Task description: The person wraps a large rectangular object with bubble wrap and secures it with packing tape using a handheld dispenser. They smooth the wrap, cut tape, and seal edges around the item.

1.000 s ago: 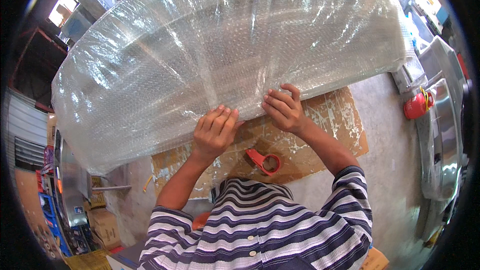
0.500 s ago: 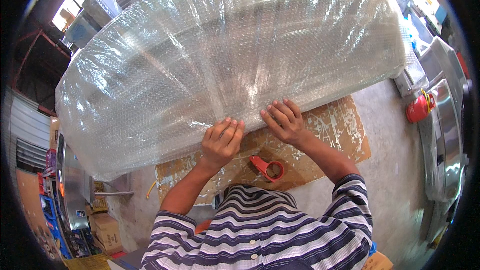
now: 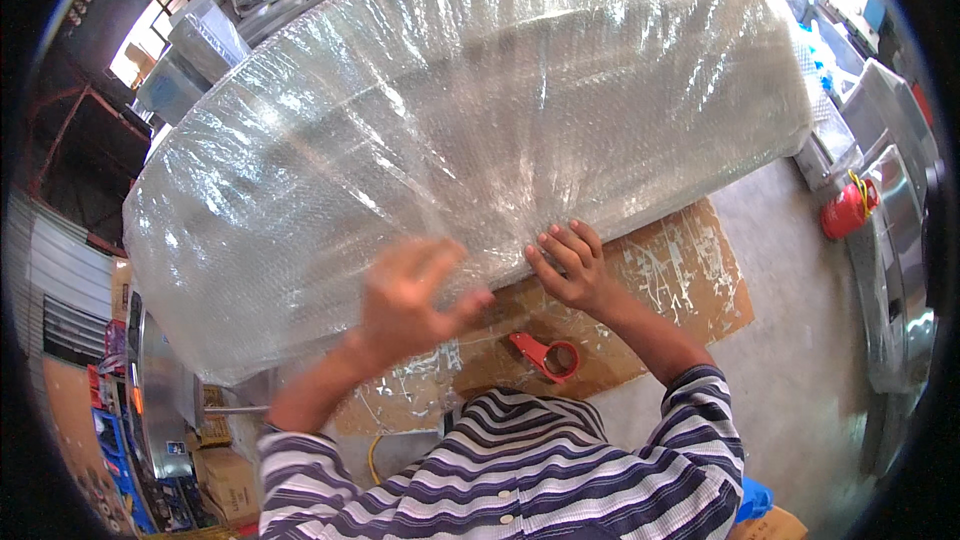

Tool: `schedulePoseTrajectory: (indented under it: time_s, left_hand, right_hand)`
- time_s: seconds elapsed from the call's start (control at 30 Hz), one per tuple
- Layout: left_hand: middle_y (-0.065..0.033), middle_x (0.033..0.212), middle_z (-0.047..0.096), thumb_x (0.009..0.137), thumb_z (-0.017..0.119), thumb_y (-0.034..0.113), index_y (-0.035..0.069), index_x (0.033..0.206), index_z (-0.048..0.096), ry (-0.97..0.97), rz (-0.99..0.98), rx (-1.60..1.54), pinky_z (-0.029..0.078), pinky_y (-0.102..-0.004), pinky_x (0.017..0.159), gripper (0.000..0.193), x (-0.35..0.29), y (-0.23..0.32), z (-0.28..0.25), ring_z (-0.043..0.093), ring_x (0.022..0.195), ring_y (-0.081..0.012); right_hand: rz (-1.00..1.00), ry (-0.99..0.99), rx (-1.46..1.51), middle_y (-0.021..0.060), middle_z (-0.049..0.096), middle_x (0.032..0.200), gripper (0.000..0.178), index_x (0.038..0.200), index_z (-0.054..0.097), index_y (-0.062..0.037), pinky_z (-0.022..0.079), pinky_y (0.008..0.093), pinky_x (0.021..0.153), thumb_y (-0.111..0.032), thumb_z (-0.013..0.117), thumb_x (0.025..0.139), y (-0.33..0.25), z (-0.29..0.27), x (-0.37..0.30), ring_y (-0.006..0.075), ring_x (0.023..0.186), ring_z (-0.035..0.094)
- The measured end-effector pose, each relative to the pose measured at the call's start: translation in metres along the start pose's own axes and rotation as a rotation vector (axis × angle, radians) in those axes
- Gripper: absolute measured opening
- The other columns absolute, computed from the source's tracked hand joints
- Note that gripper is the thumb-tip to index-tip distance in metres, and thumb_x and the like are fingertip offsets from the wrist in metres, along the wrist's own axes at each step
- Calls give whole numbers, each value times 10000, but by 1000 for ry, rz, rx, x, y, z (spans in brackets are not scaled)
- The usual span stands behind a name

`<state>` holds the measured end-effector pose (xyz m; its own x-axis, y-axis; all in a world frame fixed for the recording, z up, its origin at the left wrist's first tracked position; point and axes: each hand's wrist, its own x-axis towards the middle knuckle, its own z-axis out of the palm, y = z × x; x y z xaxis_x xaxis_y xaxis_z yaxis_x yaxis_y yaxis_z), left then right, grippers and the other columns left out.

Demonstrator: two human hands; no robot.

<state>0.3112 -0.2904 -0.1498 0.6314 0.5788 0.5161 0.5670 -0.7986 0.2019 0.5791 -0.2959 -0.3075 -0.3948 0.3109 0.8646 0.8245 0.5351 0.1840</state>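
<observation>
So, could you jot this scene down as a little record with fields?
Main item: large bubble-wrapped bundle
Left hand: blurred, thumb spread from fingers; contact with bundle unclear
Right hand: fingertips on the bundle's near edge
Below the hands: scuffed brown board
On the board: red tool with a ring
Far right: red canister

Toward 8 o'clock from the centre, the bare left hand [image 3: 408, 292] is motion-blurred, so whether its fingertips touch the wrap cannot be told. The top edge cuts off the long, clear bubble-wrapped bundle [image 3: 650, 90] at 12 o'clock, and glare and layers blur its contents. It hides the 12 o'clock side of the scuffed brown flat board [image 3: 690, 280]; the navy-and-white striped shirt [image 3: 560, 475], cropped at 6 o'clock, covers more. A thin yellow hose [image 3: 374, 460] partly disappears behind the shirt around 7 o'clock.
</observation>
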Motion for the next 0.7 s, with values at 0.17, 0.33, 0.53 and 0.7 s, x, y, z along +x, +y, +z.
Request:
schedulePoseTrajectory:
  time_s: [0.17,0.33,0.53,0.7]
  left_hand:
    - [-181,1199,669,1043,488,524,21,1238,674,308,-27,575,477,-459,986,571,156,-154,-109,621,1107,-347]
    - [-213,1368,621,979,220,777,51,1299,666,-9,-372,479,426,-507,1084,910,238,-254,-138,545,1314,-403]
    - [-207,1108,730,945,175,829,162,1158,747,-85,-438,484,508,-535,955,904,237,-264,-115,650,1126,-443]
    - [-208,1079,734,957,186,813,180,1143,744,-10,-418,563,519,-561,919,864,231,-249,-108,664,1083,-457]
  right_hand:
    - [19,37,-13,70,612,1237,333,1222,689,-145,432,486,1104,-142,695,889,1,3,4,247,1218,570]
    - [26,34,-15,69,615,1235,285,1183,702,-142,432,495,1115,-157,703,899,-3,8,12,253,1218,574]
    - [89,4,-21,71,607,1247,322,1226,684,-147,413,517,1143,-163,698,905,-8,4,8,258,1242,565]
    - [143,-87,-41,94,598,1290,405,1288,643,-123,367,531,1163,-195,695,893,-17,-7,9,282,1297,546]
